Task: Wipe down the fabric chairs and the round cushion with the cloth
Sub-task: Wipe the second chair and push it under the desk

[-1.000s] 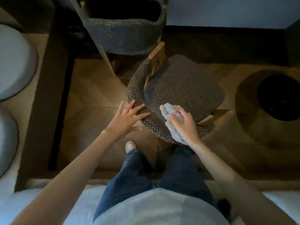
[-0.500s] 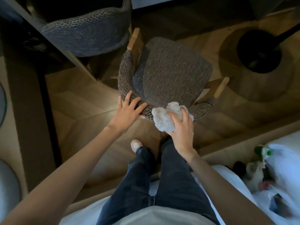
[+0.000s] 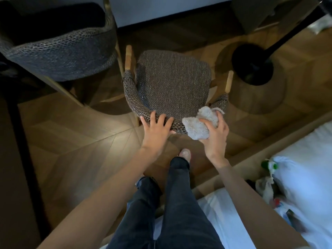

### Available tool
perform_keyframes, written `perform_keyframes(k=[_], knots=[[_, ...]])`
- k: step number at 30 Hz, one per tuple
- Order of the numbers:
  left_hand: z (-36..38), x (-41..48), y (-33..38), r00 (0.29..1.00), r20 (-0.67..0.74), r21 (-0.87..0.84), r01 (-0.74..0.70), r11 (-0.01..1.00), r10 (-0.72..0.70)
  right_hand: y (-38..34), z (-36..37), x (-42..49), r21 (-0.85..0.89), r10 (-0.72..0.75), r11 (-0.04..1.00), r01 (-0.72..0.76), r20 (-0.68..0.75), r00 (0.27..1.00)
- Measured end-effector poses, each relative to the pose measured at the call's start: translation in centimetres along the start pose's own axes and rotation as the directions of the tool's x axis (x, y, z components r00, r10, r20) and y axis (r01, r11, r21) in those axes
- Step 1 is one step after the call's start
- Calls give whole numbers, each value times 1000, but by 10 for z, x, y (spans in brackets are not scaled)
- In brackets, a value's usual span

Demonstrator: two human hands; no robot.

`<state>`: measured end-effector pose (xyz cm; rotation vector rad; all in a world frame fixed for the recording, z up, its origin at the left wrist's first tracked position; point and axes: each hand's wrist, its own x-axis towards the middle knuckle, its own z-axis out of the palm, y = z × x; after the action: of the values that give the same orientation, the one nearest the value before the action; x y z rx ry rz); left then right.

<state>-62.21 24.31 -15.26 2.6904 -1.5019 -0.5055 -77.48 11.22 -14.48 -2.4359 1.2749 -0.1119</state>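
Moving off the seat [image 3: 172, 81], the cloth [image 3: 196, 127] gripped in the right hand [image 3: 216, 136] now wipes the chair [image 3: 130, 92] back, left hand [image 3: 156, 131] spread flat steadying.

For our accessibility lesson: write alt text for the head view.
A person's right hand grips a pale cloth against the backrest of a brown fabric chair; the left hand rests on the backrest. A grey chair stands beyond.

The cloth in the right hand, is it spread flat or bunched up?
Bunched up: the cloth is a crumpled wad, gripped by the right hand against the chair backrest.
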Motion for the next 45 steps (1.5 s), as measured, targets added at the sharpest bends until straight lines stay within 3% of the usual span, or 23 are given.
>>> perform_keyframes(k=[3, 7, 9, 11, 15, 25, 42, 45], knots=[[-2, 17, 28, 1000, -15, -72, 14, 997, -15, 5, -7, 9, 75, 60, 996, -57, -40, 997], [-4, 16, 11, 993, -115, -247, -30, 969, 2, 8, -3, -4, 154, -77, 986, 68, 56, 995], [-1, 12, -5, 983, -120, -388, 82, 918, -138, 11, 5, -2, 165, -130, 979, 119, 60, 990], [2, 11, -8, 971, -9, -525, 200, 828, -240, 11, 12, 6, 174, -100, 980, 93, 36, 994], [1, 18, 2, 970, -27, -654, 166, 738, -242, 12, 14, 21, 214, -42, 976, 39, 13, 999], [-20, 112, 52, 935, -97, -738, 162, 655, -341, 45, -28, 139, 186, -110, 977, 106, 10, 994], [-53, 305, 107, 877, 1, -795, 292, 532, -480, 91, -67, 371, 93, -297, 954, 285, 163, 941], [-62, 320, 111, 888, 19, -772, 305, 557, -460, 93, -71, 392, 36, -306, 952, 305, 183, 934]])
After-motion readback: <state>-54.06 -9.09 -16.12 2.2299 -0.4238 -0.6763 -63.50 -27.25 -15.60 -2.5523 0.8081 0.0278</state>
